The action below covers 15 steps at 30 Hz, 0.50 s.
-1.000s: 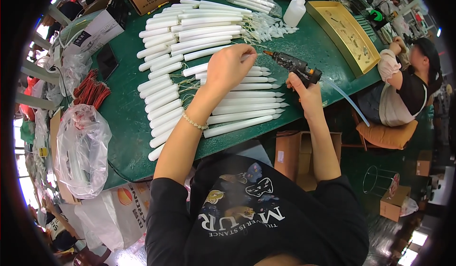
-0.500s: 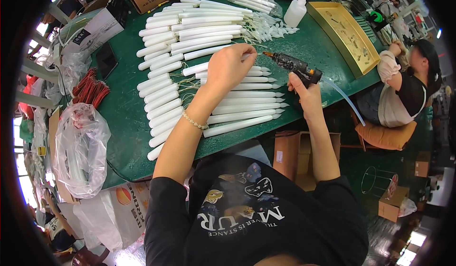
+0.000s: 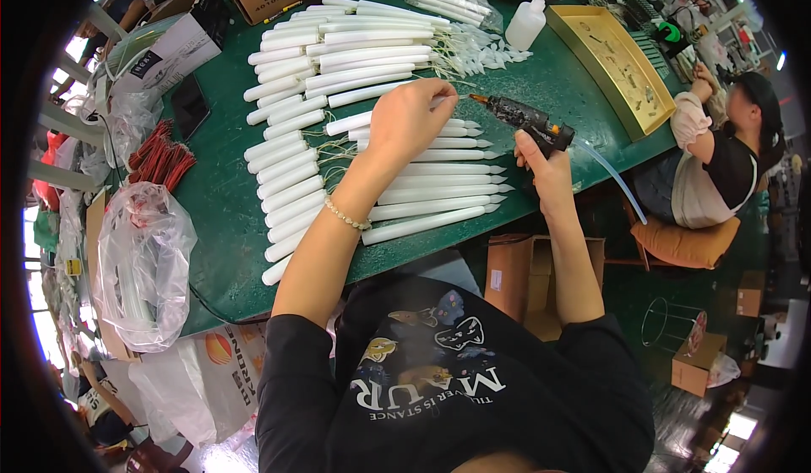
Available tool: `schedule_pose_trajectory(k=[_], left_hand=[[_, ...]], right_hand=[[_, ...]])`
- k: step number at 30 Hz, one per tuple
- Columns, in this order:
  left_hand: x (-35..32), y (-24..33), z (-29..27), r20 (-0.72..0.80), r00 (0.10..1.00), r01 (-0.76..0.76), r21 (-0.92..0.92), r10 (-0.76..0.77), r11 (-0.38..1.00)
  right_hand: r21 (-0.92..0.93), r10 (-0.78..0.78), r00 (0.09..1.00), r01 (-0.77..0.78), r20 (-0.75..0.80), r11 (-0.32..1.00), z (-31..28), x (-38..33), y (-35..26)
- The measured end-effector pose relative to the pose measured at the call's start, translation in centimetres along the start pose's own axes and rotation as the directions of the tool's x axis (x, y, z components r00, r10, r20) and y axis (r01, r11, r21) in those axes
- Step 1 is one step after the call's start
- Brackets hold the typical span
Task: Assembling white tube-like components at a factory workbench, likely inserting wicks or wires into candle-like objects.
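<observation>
My right hand [image 3: 545,169] is closed around a black hot glue gun [image 3: 519,114], with a pale blue stick trailing from its back end. The gun's brown nozzle points left, a small gap from the fingertips of my left hand [image 3: 411,118]. Those fingers are pinched on a white candle-shaped tube [image 3: 342,124], whose far end is mostly hidden by the hand. Below the wrist lie several white candles with pointed flame tips [image 3: 456,181]. Left of them is a row of white tubes [image 3: 283,177] with thin wires at their ends.
More white tubes [image 3: 372,51] and loose clear flame tips [image 3: 494,53] lie farther back. Around them are a white squeeze bottle [image 3: 525,24], a gold tray [image 3: 621,76], a phone [image 3: 190,104], red wires [image 3: 162,159] and a plastic bag [image 3: 144,262]. At right sits another person [image 3: 710,152].
The glue gun has shifted very slightly right and down, away from my left fingers. My left hand is almost still.
</observation>
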<state>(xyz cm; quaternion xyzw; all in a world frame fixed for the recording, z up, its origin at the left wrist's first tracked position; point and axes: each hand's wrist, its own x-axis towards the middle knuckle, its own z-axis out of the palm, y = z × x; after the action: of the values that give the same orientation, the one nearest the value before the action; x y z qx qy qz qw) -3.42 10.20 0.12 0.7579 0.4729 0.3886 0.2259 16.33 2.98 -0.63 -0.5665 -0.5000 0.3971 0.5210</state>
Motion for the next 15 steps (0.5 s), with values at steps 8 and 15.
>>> schedule_pose_trajectory(k=[8,15], left_hand=[[-0.01,0.05,-0.11,0.016,1.0,0.023,0.002,-0.023,1.0],[-0.06,0.05,-0.27,0.001,1.0,0.02,-0.008,-0.02,1.0]], right_hand=[[0.023,-0.002,1.0,0.002,-0.006,1.0,-0.02,0.06,0.19],[-0.035,0.029,1.0,-0.029,-0.005,0.999,-0.09,-0.07,-0.28]])
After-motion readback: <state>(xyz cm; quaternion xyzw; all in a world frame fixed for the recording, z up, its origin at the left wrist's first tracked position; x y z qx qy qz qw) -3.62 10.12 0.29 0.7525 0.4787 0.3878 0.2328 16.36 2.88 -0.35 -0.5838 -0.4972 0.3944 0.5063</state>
